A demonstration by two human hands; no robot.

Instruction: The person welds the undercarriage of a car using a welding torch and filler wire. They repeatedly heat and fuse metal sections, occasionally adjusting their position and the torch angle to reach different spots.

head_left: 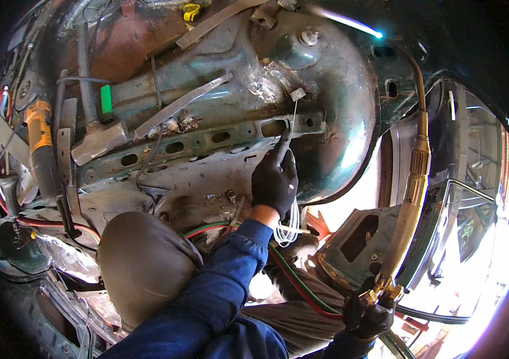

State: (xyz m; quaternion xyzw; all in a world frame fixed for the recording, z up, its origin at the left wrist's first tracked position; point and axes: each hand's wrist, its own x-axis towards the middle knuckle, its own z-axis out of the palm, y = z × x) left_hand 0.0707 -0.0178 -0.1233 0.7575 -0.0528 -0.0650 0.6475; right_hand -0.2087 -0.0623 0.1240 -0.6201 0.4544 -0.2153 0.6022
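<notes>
Just above the left hand (275, 179), fingers curled round a thin wire (295, 112), sits a small metal square (297, 94) at the wire's tip, below and left of the flame (362, 29) on the upward-slanting brass torch (413, 194) clasped by the right hand (371, 315).

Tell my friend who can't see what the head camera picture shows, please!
A dark-gloved right hand grips a brass gas torch with a bright flame at its tip. The left hand, gloved too, holds a thin wire, index finger pointing along it. Beyond is worn green car bodywork, with a hammer lying at left.
</notes>
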